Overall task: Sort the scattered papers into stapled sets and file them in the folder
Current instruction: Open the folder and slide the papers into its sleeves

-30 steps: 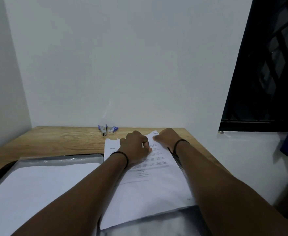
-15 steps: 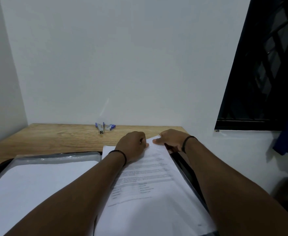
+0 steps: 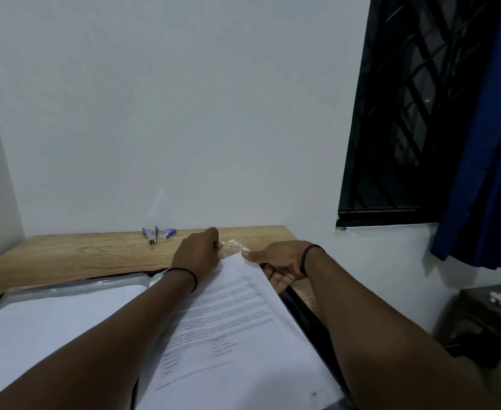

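1. Folder [image 3: 65, 287] lies open on the surface [image 3: 65, 253].
2. Paper set [image 3: 231, 327] rests on it; could crumple if pushed askew.
3. Left hand [image 3: 197, 254] pinches the clear sleeve [image 3: 234, 245]; right hand [image 3: 279, 261] grips the paper's corner.

The light is dim and soft. The window [image 3: 406, 113], up and right of the right hand [image 3: 276, 261], is black. The picture looks a bit fuzzy, with lines bending at the edges.

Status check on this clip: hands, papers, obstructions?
Left hand grips clear plastic sleeve. Right hand pinches white printed paper set at top corner. Nothing blocking.
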